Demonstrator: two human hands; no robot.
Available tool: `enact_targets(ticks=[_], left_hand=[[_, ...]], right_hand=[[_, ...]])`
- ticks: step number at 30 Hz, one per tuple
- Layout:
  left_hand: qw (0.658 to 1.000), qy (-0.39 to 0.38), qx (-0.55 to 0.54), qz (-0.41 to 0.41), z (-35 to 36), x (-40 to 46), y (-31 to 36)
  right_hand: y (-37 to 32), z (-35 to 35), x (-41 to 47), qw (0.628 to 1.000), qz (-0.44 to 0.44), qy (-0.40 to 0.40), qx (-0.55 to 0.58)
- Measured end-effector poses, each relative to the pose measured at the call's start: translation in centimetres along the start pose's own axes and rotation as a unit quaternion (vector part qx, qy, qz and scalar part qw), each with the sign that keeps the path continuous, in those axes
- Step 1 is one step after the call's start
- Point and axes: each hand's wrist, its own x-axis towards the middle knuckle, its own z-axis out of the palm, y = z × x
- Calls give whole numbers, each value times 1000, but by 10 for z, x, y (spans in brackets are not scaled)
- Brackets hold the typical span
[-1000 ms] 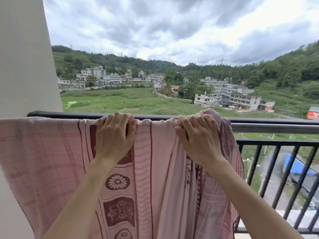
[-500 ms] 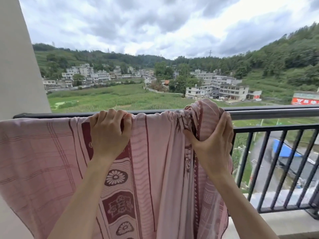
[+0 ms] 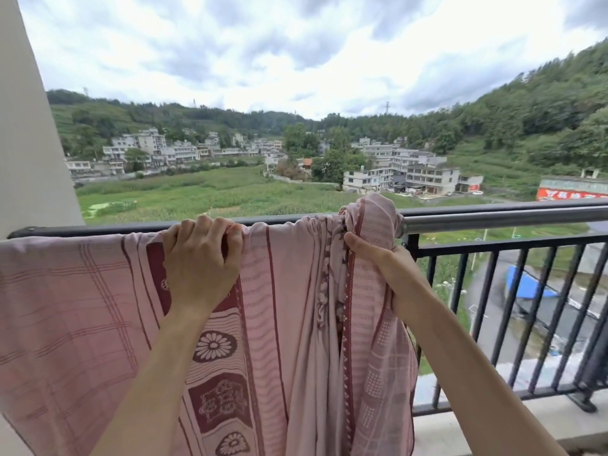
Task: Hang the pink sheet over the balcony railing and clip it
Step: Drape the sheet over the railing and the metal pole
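A balcony with a dark barred railing [image 3: 493,248] and a grey top rail [image 3: 510,220] overlooks fields and houses, a pale wall [image 3: 29,143] at the left edge. The pink sheet [image 3: 82,307] drapes over the railing's left stretch, bunched at its right end, leaving the rail bare beyond. The left hand [image 3: 202,261] curls over the sheet's top fold, gripping it; the right hand [image 3: 391,271] clutches the bunched part from the side.

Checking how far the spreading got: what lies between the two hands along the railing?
In the head view, gathered pink sheet spans left hand to right hand.
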Motion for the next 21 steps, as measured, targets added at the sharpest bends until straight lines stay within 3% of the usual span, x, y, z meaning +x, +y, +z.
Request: enact_targets(ticks=[6, 11, 15, 21], left_hand=[[1000, -3, 1, 3, -4, -5, 3], [1000, 5, 6, 16, -14, -3, -3], [1000, 0, 9, 21, -17, -1, -9], [1000, -9, 12, -2, -20, 2, -11]], right_hand=[[-17, -12, -1, 998, 14, -45, 32], [-45, -10, 4, 990, -35, 26, 134], [-60, -15, 10, 989, -42, 36, 135], [-69, -62, 4, 977, -98, 138, 128]])
